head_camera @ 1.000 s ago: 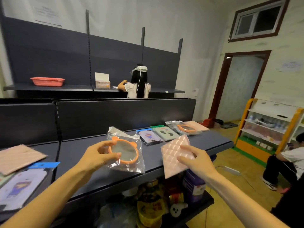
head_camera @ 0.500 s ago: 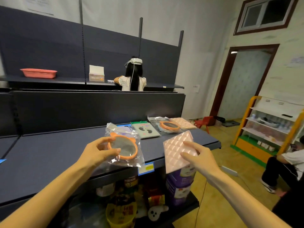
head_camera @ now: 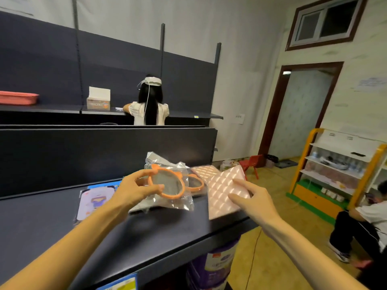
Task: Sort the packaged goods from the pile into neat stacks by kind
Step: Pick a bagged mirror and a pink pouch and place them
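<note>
My left hand (head_camera: 134,190) pinches an orange-framed round mirror in a clear bag (head_camera: 167,185) above the dark shelf (head_camera: 146,233). My right hand (head_camera: 255,199) grips a pink quilted square pack (head_camera: 224,191) by its right edge, held tilted over the shelf's right end. Just behind the held bag lies another bagged orange mirror (head_camera: 195,183), and behind the held pack lies another pink quilted pack (head_camera: 206,170). A purple cartoon card pack (head_camera: 94,204) lies flat to the left, partly hidden by my left forearm.
A dark back panel (head_camera: 104,155) rises behind the shelf. Tins (head_camera: 217,266) stand on the shelf below. A person (head_camera: 150,103) stands at the far shelving; another person (head_camera: 364,222) crouches at the right by a yellow rack (head_camera: 339,170). A red chair (head_camera: 251,164) stands on the floor.
Both hands carried the mirror bag and the pink pack rightward along the shelf, now close to the matching mirror and pink pack at the right end. The view turned right.
</note>
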`<state>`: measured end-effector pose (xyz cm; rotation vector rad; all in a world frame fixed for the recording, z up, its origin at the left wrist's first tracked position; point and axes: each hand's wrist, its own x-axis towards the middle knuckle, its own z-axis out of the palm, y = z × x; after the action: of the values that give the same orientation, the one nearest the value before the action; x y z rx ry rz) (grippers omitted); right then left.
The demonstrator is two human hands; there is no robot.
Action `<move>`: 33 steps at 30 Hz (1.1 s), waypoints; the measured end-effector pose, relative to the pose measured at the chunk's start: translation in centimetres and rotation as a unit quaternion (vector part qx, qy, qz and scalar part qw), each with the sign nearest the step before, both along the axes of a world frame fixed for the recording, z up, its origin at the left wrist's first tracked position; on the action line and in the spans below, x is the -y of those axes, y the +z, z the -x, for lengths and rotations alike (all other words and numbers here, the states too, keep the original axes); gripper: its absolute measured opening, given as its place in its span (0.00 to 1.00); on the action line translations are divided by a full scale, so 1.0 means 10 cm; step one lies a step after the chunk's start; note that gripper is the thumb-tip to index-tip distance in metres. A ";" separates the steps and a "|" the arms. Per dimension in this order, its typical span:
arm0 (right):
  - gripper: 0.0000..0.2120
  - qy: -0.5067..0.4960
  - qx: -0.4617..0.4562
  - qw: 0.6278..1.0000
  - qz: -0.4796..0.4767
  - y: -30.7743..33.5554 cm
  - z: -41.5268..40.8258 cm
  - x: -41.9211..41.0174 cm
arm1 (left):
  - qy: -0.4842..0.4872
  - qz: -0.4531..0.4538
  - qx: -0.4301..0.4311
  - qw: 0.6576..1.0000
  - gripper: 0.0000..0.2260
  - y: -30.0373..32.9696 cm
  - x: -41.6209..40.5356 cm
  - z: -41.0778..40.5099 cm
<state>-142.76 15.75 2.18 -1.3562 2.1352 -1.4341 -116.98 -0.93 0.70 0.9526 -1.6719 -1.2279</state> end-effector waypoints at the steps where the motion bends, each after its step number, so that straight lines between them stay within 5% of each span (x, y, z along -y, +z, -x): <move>1: 0.22 0.002 0.004 1.000 -0.003 -0.01 0.10 0.05 | 0.004 -0.001 0.003 1.000 0.18 0.00 0.05 0.09; 12: 0.26 0.065 -0.005 0.998 -0.018 0.01 1.25 0.81 | 0.066 -0.024 0.000 0.998 0.18 -0.03 0.40 0.93; 33: 0.26 0.213 0.027 0.976 -0.029 -0.25 1.81 1.85 | 0.252 0.053 0.244 0.935 0.21 -0.13 0.13 1.30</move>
<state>-160.87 -2.75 -0.35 -1.6076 1.6997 -1.2107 -129.99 -2.27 -0.65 1.5899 -1.6794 -0.5747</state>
